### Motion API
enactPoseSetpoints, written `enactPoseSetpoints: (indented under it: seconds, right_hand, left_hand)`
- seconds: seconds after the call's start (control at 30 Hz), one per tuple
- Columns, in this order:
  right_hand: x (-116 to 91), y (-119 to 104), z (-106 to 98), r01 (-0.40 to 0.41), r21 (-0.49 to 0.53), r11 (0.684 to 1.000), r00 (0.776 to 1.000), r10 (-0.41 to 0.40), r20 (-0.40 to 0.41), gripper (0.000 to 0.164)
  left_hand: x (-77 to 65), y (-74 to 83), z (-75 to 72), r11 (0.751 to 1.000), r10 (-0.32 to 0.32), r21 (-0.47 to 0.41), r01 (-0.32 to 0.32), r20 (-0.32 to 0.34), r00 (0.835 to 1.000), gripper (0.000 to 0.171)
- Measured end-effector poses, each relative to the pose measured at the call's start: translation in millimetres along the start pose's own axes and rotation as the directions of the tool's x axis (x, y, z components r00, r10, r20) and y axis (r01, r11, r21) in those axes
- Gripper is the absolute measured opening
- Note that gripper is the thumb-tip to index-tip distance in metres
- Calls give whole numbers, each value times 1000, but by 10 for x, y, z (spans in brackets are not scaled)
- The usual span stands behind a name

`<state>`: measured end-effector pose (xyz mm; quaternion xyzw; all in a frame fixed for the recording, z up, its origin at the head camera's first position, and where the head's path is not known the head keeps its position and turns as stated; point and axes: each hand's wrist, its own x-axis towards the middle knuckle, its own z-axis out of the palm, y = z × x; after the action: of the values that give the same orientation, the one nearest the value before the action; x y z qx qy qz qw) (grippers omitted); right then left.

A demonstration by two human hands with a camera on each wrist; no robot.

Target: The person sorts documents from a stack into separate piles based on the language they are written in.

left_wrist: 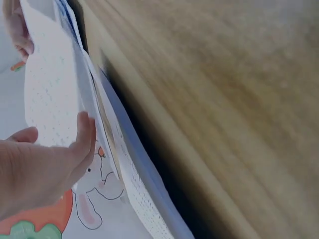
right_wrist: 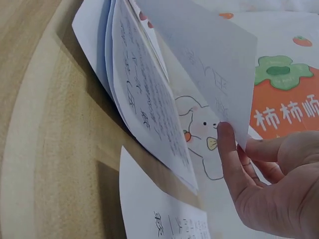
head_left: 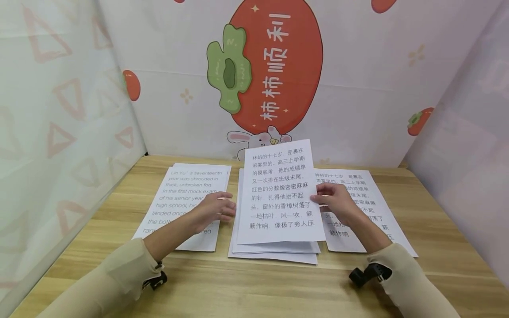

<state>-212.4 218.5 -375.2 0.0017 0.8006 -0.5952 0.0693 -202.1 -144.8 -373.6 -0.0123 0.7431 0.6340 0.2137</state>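
Note:
A printed sheet of paper (head_left: 280, 194) with Chinese text is raised above the middle paper stack (head_left: 274, 258). My right hand (head_left: 338, 203) pinches its right edge between thumb and fingers; the right wrist view shows the sheet (right_wrist: 214, 64) from behind, lifted off the stack. My left hand (head_left: 208, 212) hovers over the left pile of sheets (head_left: 191, 176), which bears English text. Its fingers are loosely spread and hold nothing, apart from the raised sheet's left side. In the left wrist view the left hand (left_wrist: 45, 169) has thumb and fingers apart.
On the right lies another sheet with Chinese text (head_left: 377, 212), partly covered by the right forearm. The papers rest on a wooden table (head_left: 254, 287). Behind it stands a white backdrop (head_left: 358, 110) with a persimmon and a rabbit, and patterned side walls flank the table.

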Motion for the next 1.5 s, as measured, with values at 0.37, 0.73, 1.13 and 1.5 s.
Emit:
enactPoseSetpoints:
  seconds: [0.37, 0.73, 1.13, 1.5]
  right_hand:
    - [-34, -89, -107, 2, 91, 996, 1000, -3, 13, 22]
    - [-64, -65, -308, -9, 89, 996, 999, 5, 46, 54]
    - [-114, 80, -779, -22, 41, 999, 998, 20, 54, 58]
    - [-131, 290, -1161, -44, 122, 992, 997, 36, 62, 22]
  left_hand:
    - [139, 145, 194, 996, 80, -19, -82, -81, 993, 54]
    - [225, 264, 384, 994, 102, -18, -104, -62, 993, 62]
    - [356, 341, 760, 991, 117, -78, -113, 51, 992, 63]
    - [490, 378, 1048, 993, 77, -93, -67, 107, 991, 74]
